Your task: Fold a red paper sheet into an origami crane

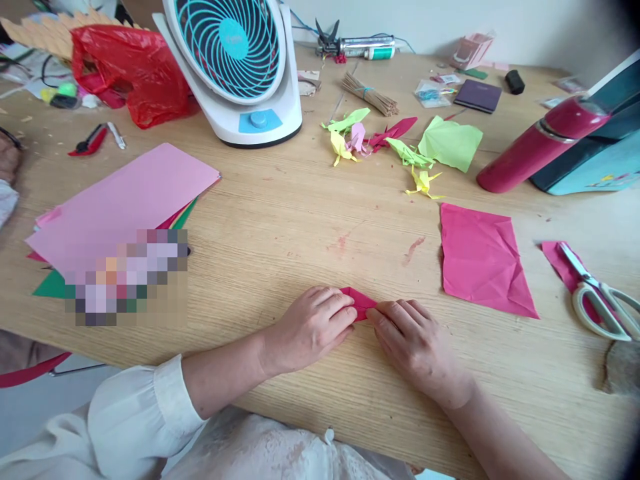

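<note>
A small folded piece of red-pink paper (361, 305) lies on the wooden table, partly covered by my fingers. My left hand (316, 320) grips its left end with the fingers curled together. At the other end, the fingertips of my right hand (414, 343) pinch the paper. Both hands rest low over the table near its front edge. To the right of them is a creased square of the same pink-red paper (483, 260). Scissors (597, 293) with white handles lie farther right, on top of a pink paper strip (555, 257).
Stacked coloured paper (135, 180) is at the left. Behind stands a white-and-blue fan (257, 120), beside a red plastic bag (135, 73). Several folded paper figures (423, 181) and a green sheet (450, 143) lie at the back. A red flask (540, 147) stands at right.
</note>
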The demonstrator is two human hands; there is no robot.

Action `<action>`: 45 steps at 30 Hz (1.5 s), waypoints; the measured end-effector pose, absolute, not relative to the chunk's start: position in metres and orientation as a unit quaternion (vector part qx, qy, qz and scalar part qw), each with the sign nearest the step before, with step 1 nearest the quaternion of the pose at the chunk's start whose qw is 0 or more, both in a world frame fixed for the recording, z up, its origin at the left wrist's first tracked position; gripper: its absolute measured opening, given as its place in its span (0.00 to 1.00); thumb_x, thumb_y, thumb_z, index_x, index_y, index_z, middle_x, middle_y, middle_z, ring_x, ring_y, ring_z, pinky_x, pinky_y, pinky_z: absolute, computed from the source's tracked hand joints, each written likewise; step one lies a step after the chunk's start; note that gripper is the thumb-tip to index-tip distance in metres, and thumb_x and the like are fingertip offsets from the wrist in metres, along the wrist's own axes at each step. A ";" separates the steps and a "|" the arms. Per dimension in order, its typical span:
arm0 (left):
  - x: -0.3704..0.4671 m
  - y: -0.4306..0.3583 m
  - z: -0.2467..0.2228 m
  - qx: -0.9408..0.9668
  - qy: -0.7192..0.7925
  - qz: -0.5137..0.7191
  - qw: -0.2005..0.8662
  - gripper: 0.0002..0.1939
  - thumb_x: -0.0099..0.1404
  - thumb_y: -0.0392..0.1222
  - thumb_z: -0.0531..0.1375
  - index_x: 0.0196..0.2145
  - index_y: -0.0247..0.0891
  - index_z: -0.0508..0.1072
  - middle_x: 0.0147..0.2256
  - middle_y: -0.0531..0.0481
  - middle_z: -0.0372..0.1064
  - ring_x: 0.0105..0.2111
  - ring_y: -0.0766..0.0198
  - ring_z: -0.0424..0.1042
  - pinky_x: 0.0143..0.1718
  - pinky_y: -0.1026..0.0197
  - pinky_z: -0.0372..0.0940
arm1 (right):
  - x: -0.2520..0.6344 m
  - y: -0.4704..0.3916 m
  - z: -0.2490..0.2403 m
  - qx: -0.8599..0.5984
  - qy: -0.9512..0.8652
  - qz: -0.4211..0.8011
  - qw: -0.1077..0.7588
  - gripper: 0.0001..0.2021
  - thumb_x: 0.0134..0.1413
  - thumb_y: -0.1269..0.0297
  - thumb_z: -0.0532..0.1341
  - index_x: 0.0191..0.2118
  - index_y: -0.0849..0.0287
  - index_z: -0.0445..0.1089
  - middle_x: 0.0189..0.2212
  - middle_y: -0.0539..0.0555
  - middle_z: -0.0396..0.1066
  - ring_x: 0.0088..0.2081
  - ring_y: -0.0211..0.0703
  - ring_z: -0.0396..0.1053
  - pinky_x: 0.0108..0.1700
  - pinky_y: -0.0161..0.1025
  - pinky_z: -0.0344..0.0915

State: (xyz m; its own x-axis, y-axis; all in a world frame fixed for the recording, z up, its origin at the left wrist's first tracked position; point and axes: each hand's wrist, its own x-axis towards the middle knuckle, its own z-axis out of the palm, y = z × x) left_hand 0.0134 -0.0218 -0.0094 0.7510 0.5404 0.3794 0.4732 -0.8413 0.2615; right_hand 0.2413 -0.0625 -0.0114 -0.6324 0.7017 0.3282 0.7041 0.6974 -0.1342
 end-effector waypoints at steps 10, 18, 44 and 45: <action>0.009 -0.018 -0.009 0.929 0.256 0.260 0.060 0.05 0.71 0.34 0.58 0.41 0.34 0.74 0.41 0.47 0.76 0.43 0.60 0.75 0.49 0.55 0.71 | 0.234 -0.062 -0.013 -0.397 -0.894 -0.013 0.207 0.06 0.65 0.74 0.59 0.45 0.64 0.72 0.36 0.59 0.71 0.35 0.47 0.62 0.38 0.44 0.60; 0.003 -0.021 -0.013 0.937 0.254 0.233 0.059 0.05 0.72 0.35 0.58 0.43 0.34 0.73 0.46 0.45 0.76 0.48 0.60 0.75 0.52 0.55 0.71 | 0.232 -0.064 -0.019 -0.396 -0.896 0.001 0.199 0.07 0.66 0.74 0.56 0.44 0.64 0.72 0.35 0.58 0.70 0.34 0.46 0.61 0.38 0.44 0.58; -0.005 -0.018 -0.009 0.959 0.241 0.144 0.040 0.07 0.73 0.36 0.55 0.39 0.36 0.73 0.34 0.50 0.69 0.37 0.61 0.66 0.43 0.56 0.66 | 0.233 -0.066 -0.020 -0.390 -0.896 0.072 0.199 0.11 0.67 0.75 0.54 0.50 0.63 0.70 0.46 0.61 0.72 0.42 0.48 0.65 0.44 0.47 0.62; -0.006 -0.018 -0.009 0.959 0.242 0.143 0.041 0.07 0.73 0.36 0.55 0.39 0.36 0.73 0.34 0.50 0.69 0.37 0.62 0.66 0.43 0.57 0.66 | 0.233 -0.066 -0.020 -0.390 -0.896 0.075 0.201 0.11 0.67 0.75 0.55 0.50 0.64 0.70 0.45 0.61 0.72 0.42 0.48 0.65 0.44 0.46 0.62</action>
